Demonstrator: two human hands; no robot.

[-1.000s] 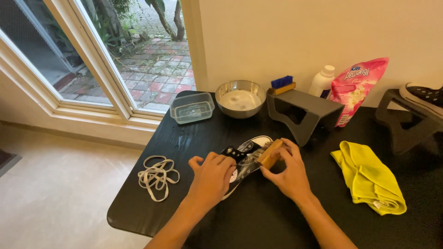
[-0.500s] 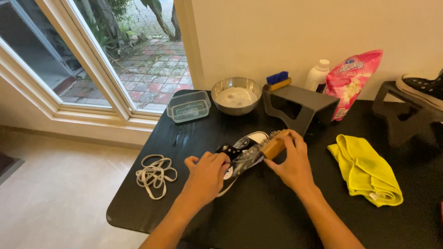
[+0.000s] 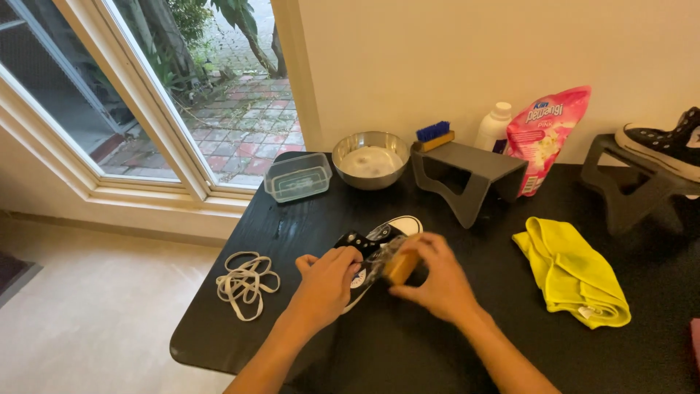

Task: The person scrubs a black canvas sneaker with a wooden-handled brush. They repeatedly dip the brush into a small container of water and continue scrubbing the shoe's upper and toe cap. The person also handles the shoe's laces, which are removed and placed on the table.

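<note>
The right hand (image 3: 437,281) has slid its wooden-backed scrub brush (image 3: 402,264) back from the toe toward the middle of the black canvas sneaker with white rubber toe and sole (image 3: 379,252); its fingers are wrapped closed around the brush, which looks blurred. That suggests scrubbing is in mid-stroke along the shoe's side. The left hand (image 3: 328,281) pins the heel end, fingers curled over it, much as half a second ago. The sneaker lies on its side near the middle of the black tabletop (image 3: 408,350), closer to the front edge. White laces (image 3: 246,281) sit coiled by the left edge. Farther back, a steel bowl (image 3: 370,159) stands at the rear edge.
</note>
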